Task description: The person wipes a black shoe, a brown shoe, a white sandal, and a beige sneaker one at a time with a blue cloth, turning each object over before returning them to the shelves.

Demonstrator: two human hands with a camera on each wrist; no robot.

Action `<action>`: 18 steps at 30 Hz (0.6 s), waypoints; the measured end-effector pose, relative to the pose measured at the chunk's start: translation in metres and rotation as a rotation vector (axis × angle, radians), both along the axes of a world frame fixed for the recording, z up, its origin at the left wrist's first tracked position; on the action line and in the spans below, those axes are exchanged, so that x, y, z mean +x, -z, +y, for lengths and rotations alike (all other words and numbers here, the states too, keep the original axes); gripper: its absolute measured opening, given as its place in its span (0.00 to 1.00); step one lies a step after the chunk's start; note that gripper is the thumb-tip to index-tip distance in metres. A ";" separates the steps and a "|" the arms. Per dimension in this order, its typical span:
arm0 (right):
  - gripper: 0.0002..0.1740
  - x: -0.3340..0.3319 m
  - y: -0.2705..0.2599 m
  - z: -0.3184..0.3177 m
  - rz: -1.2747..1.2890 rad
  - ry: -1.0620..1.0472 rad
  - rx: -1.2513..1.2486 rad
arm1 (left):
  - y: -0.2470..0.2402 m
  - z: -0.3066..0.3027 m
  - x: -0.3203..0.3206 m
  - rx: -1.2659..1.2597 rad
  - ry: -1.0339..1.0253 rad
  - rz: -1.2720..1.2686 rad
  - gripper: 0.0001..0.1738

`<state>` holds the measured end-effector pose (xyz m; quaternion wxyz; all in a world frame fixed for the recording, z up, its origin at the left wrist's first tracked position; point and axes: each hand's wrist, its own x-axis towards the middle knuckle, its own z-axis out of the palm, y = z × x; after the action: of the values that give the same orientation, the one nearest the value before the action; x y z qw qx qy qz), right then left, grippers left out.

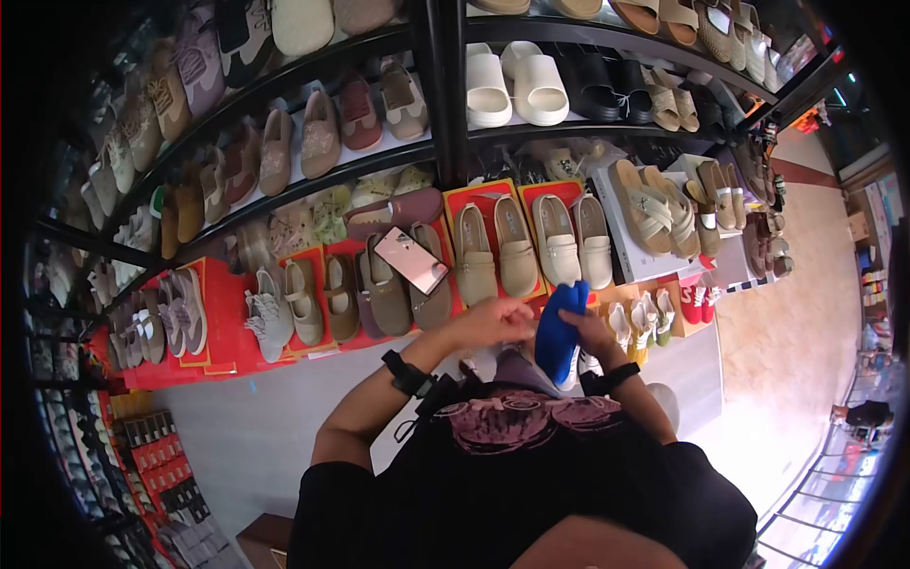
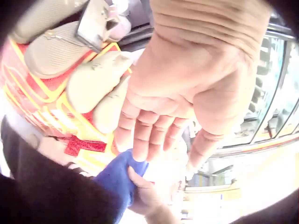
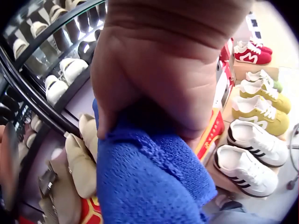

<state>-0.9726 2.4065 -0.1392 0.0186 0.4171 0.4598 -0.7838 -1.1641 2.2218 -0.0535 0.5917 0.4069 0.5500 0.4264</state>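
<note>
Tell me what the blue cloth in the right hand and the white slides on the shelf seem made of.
Blue cloth: probably terry or microfibre, matte; the right wrist view shows a nubbly pile.
White slides: likely moulded foam or rubber, smooth; no stitching shows, but the look leaves which one open.

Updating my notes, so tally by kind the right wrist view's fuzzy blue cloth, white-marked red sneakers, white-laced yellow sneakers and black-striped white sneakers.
Fuzzy blue cloth: 1
Red sneakers: 2
Yellow sneakers: 2
Black-striped white sneakers: 2
Total: 7
</note>
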 end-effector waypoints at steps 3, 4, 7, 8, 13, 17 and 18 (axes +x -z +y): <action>0.19 -0.026 -0.025 0.027 0.168 0.088 -0.192 | -0.058 0.020 -0.024 0.016 -0.133 -0.105 0.18; 0.20 -0.033 -0.033 0.037 0.224 0.101 -0.273 | -0.069 0.030 -0.035 0.012 -0.135 -0.089 0.18; 0.20 -0.052 -0.037 0.063 0.328 0.110 -0.247 | -0.095 0.061 -0.071 0.102 -0.203 0.125 0.18; 0.20 -0.056 -0.039 0.070 0.357 0.109 -0.250 | -0.104 0.070 -0.079 0.121 -0.241 0.193 0.18; 0.20 -0.061 -0.041 0.099 0.433 0.063 -0.272 | -0.130 0.106 -0.104 0.085 -0.378 0.353 0.18; 0.20 -0.059 -0.058 0.112 0.436 0.071 -0.231 | -0.151 0.108 -0.114 0.138 -0.342 0.374 0.18; 0.20 -0.061 -0.065 0.118 0.441 0.048 -0.248 | -0.164 0.105 -0.115 0.130 -0.358 0.407 0.18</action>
<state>-1.0335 2.5246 -0.0740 -0.0494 0.2415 0.3429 -0.9064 -1.2792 2.3273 0.1109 0.3570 0.4178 0.6922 0.4678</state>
